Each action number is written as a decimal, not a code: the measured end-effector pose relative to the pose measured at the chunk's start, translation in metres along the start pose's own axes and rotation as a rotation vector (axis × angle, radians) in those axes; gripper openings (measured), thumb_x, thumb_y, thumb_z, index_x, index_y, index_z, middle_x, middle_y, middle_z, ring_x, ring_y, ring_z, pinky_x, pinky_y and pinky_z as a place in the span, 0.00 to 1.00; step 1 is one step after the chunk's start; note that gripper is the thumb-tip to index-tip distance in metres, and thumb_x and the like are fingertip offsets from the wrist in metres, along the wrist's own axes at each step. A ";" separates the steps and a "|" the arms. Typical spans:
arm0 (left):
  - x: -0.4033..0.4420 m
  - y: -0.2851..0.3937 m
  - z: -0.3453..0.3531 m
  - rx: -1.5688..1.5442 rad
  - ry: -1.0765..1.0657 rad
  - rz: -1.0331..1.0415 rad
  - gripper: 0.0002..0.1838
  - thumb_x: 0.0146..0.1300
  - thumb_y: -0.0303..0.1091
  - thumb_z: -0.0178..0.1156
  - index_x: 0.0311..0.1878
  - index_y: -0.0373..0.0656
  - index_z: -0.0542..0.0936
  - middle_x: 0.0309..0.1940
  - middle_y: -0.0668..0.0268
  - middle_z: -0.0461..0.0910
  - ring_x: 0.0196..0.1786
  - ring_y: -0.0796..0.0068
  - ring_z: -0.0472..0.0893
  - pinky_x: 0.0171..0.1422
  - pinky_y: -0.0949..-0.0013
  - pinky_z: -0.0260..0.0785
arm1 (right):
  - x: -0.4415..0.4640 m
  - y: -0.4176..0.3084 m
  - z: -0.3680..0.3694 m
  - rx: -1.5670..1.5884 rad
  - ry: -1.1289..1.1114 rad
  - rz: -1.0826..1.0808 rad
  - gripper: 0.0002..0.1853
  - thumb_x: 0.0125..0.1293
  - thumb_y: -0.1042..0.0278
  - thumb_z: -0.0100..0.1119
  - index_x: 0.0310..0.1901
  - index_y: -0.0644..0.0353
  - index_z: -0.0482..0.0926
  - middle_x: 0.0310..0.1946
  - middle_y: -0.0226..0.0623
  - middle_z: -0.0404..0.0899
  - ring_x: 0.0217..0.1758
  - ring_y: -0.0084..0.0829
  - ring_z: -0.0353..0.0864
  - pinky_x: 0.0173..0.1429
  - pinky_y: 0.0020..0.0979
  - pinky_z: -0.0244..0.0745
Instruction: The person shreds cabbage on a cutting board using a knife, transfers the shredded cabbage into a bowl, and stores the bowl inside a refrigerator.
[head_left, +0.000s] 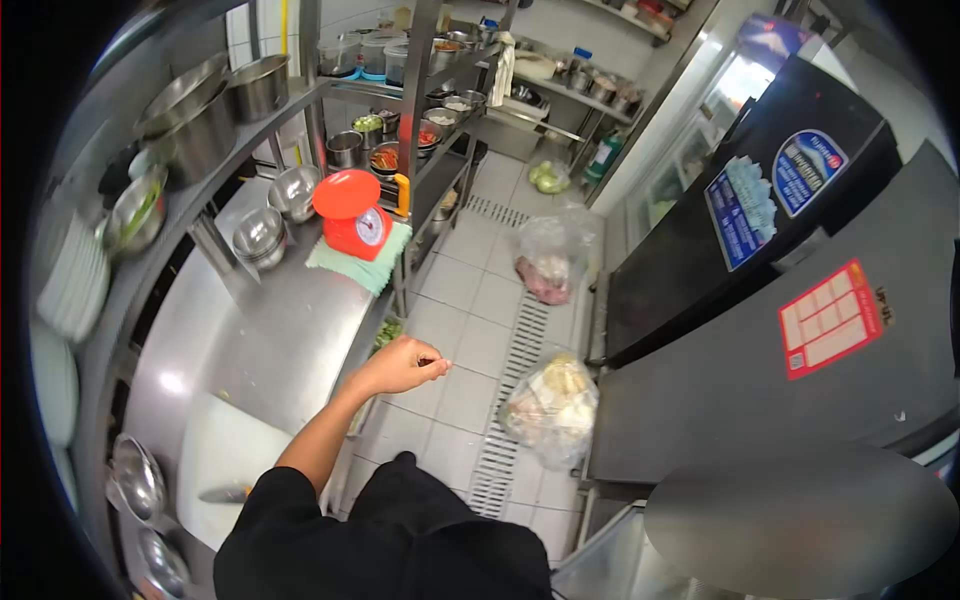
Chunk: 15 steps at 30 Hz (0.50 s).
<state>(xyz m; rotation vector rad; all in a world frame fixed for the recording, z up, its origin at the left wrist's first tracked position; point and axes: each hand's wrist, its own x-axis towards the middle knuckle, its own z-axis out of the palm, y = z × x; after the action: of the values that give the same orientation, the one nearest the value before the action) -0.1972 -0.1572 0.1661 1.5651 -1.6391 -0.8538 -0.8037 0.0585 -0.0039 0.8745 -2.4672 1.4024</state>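
Observation:
My left hand [402, 366] reaches out past the edge of the steel counter [290, 340], above the tiled floor. Its fingers are curled together; whether anything small is inside them I cannot make out. Nearest on the counter is a red kitchen scale [356, 228] with a round dial, standing on a pale green cloth [385, 262]. Closer to my body lies a white cutting board [225, 450] with a knife [226, 494] on it, partly covered by my black sleeve. My right hand is out of view.
Plastic bags of food [552, 405] stand along the floor drain [512, 400]. Dark refrigerators [740, 210] line the right side. Metal bowls [260, 236] sit on the counter. Shelves hold steel pots [258, 86], containers and stacked plates [72, 285]. A blurred patch hides the lower right.

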 end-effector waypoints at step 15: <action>0.322 -0.149 -0.073 0.215 -0.120 -0.109 0.18 0.69 0.42 0.60 0.32 0.35 0.83 0.30 0.51 0.82 0.34 0.47 0.81 0.39 0.52 0.72 | 0.050 0.067 0.492 -0.175 -0.119 -0.053 0.27 0.64 0.69 0.61 0.63 0.75 0.71 0.47 0.54 0.83 0.46 0.48 0.83 0.54 0.42 0.80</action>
<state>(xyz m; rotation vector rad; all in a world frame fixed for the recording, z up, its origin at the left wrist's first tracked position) -0.0629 -0.4854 0.0945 1.7944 -1.7931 -0.8661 -0.8166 -0.3438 -0.2982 1.0023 -2.5850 1.1269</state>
